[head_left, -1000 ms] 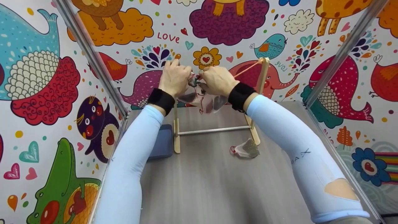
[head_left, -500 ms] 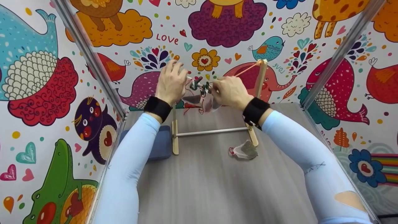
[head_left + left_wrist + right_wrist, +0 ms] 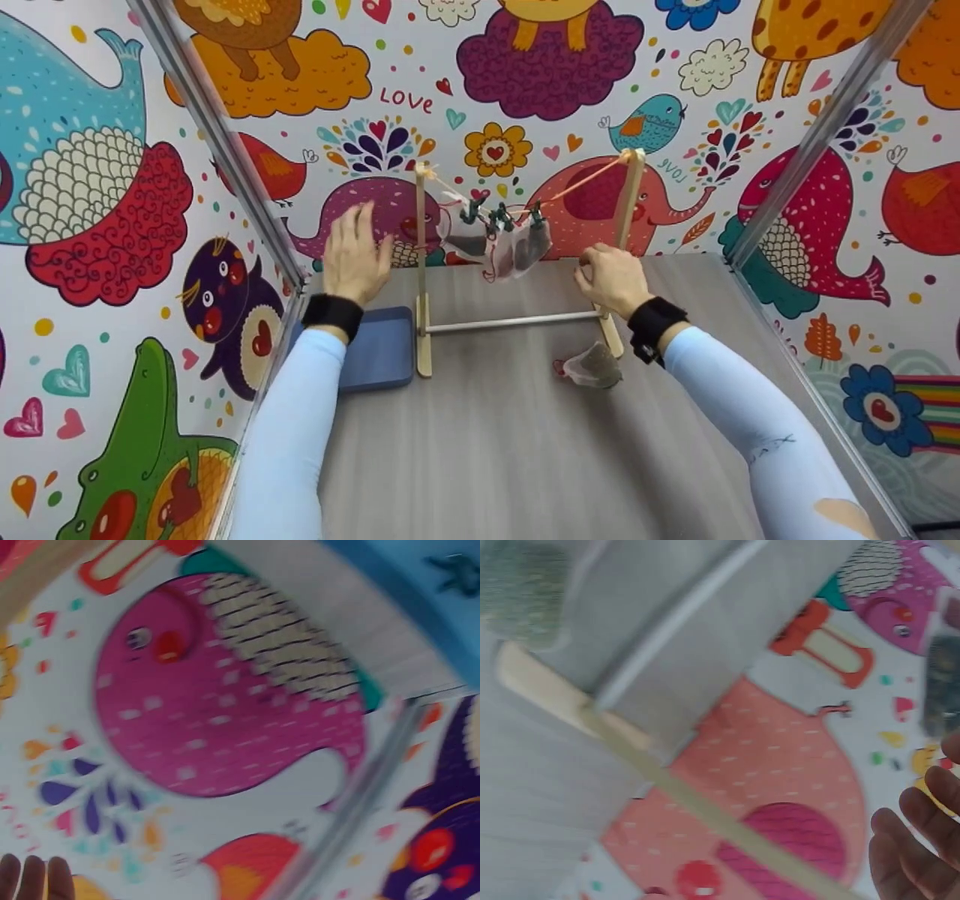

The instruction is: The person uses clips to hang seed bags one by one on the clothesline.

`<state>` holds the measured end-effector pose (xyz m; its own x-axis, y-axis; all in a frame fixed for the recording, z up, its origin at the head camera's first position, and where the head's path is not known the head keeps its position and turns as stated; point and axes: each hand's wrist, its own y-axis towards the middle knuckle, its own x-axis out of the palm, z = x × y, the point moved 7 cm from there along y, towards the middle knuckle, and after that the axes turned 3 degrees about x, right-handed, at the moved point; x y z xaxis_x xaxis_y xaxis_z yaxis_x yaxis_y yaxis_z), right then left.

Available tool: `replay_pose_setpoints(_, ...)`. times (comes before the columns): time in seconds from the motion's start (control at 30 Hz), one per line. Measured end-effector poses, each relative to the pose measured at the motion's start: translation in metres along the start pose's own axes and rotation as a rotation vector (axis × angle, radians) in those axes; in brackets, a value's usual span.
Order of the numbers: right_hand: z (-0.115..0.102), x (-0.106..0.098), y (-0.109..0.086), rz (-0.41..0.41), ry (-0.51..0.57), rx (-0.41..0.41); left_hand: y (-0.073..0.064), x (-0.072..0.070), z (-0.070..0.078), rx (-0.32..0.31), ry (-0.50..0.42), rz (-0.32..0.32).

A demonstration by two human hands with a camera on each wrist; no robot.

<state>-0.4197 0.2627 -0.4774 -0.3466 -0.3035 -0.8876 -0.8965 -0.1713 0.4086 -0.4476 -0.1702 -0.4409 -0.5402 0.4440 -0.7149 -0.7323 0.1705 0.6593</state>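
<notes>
Several small mesh drawstring pouches (image 3: pixel 534 244) with red strings hang from a cord (image 3: pixel 585 184), held by dark green clips (image 3: pixel 535 214). The cord sags between two wooden posts. My left hand (image 3: pixel 356 255) is raised beside the left post, fingers straight, holding nothing; only its fingertips (image 3: pixel 34 877) show in the left wrist view. My right hand (image 3: pixel 611 279) is in front of the right post, fingers loosely bent with nothing in them, as the right wrist view also shows. Below it another pouch (image 3: pixel 592 367), dark-filled, lies on the table.
A left wooden post (image 3: pixel 421 240) and a right one (image 3: pixel 631 199) stand on feet joined by a low pale rod (image 3: pixel 517 321). A blue tray (image 3: pixel 386 375) is at the left, with a dark green clip (image 3: pixel 457 574) inside. Patterned walls surround the grey table (image 3: pixel 480 450).
Both hands have come away from the clips on the cord. The left moved left and slightly down, the right moved right and down. The hanging pouches and clips are now uncovered.
</notes>
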Motion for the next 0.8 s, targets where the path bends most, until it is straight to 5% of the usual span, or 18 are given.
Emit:
replay_pose_setpoints(0.23,0.037,0.038,-0.032,-0.097,0.013,0.097,-0.084,0.043,-0.073,-0.202,0.045,-0.162)
replay_pose_setpoints(0.37,0.047,0.057,-0.051,-0.166,0.028,0.144,-0.131,0.065,-0.1,-0.372,0.062,-0.321)
replay_pose_setpoints(0.53,0.049,0.075,-0.068,-0.247,0.023,0.159,-0.173,0.093,-0.107,-0.517,0.041,-0.574)
replay_pose_setpoints(0.73,0.044,0.084,-0.073,-0.272,0.039,0.166,-0.197,0.12,-0.102,-0.524,0.001,-0.829)
replay_pose_setpoints(0.8,0.042,0.085,-0.073,-0.27,0.045,0.157,-0.201,0.123,-0.099,-0.524,-0.01,-0.865)
